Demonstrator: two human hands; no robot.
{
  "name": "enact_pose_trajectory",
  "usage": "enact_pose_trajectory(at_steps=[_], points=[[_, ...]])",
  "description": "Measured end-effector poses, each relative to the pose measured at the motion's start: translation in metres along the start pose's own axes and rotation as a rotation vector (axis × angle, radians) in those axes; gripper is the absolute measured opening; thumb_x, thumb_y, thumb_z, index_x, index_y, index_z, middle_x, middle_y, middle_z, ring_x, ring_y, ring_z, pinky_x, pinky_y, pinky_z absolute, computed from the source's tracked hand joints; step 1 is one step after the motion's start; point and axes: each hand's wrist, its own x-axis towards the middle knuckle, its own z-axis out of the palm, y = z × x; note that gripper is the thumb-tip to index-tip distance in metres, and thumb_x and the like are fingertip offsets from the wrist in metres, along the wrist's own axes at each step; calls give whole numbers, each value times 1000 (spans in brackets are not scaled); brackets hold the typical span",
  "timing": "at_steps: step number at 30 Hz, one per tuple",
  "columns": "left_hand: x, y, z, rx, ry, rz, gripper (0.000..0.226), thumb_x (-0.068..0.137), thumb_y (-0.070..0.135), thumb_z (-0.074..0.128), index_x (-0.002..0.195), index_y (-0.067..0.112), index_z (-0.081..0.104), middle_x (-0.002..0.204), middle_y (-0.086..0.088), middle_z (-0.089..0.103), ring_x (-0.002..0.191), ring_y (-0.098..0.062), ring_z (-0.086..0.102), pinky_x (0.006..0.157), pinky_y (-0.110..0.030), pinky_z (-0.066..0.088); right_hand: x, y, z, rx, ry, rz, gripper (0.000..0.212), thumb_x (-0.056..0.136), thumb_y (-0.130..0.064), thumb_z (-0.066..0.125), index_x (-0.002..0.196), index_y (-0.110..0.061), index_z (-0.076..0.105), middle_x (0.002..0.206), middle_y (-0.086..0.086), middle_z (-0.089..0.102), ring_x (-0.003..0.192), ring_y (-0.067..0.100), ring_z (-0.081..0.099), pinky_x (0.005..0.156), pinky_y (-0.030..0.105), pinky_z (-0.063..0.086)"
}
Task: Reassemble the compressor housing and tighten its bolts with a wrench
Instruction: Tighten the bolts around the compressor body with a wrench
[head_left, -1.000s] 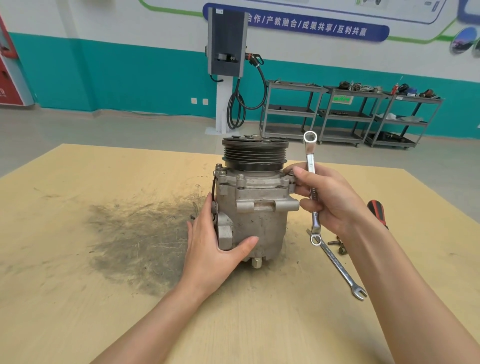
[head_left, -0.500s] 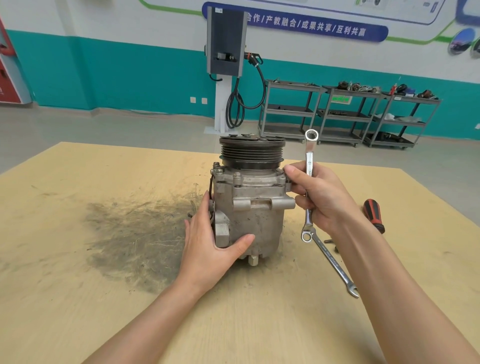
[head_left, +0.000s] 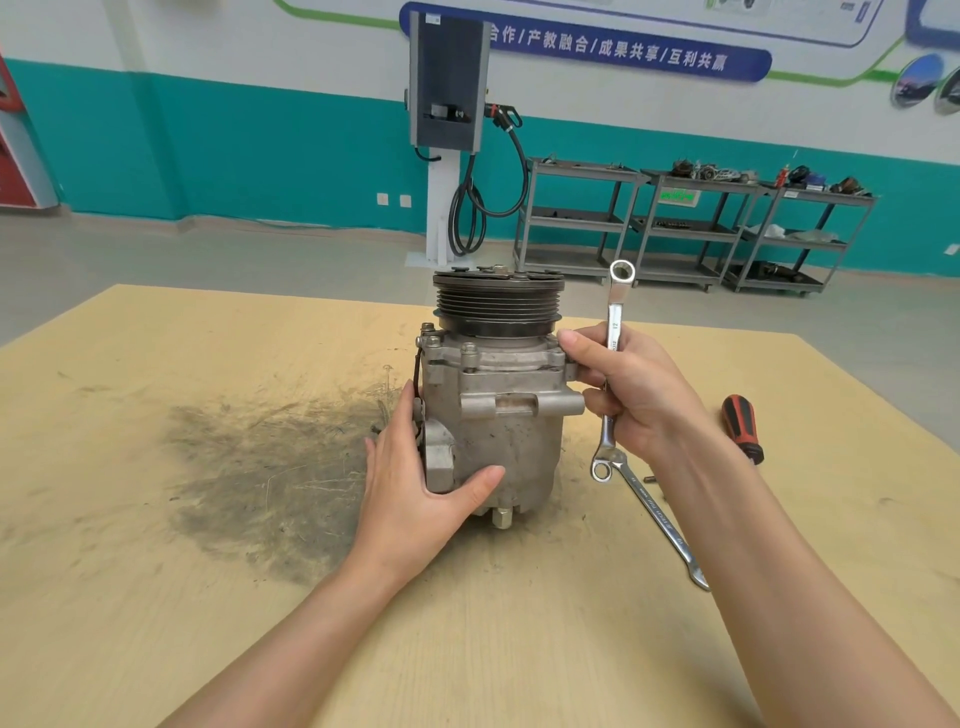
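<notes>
This was a vehicle-repair training workshop, probably part of a school. A scuffed, grease-stained wooden bench (head_left: 156, 519) carried a car compressor (head_left: 493, 415), a wrench (head_left: 660, 514) and a red-handled screwdriver (head_left: 743, 426). Behind it stood grey metal shelving racks (head_left: 691, 228) loaded with what looked like engine parts, a post-mounted charging unit (head_left: 447, 83) with a coiled cable, and a teal-and-white wall bearing a blue slogan banner (head_left: 597, 47).

Compressor (head_left: 493, 410) on table (head_left: 156, 597), screwdriver (head_left: 742, 427) right.
</notes>
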Motion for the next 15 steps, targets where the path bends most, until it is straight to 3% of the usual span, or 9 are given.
enact_pose_trajectory(at_steps=[8,11,15], points=[[0,0,0,0,-10,-7,121,56,75,61,156,30,11,155,15,30,146,-8,18,121,-51,15,3,-3,-11,-18,-67,25,10,94,-10,57,92,-7,66,64,-3,59,51,4,40,39,16,20],[0,0,0,-1,-7,-8,120,56,75,61,156,31,11,155,15,31,146,-8,18,121,-52,15,1,-2,-7,-24,-50,13,5,92,-9,59,88,-7,62,65,-1,61,46,2,42,37,14,21],[0,0,0,-5,-5,-7,120,57,75,62,156,32,11,156,16,29,147,-9,17,122,-52,15,0,1,0,-16,20,-26,14,88,-9,67,82,-10,54,57,-6,63,41,1,46,34,14,23]])
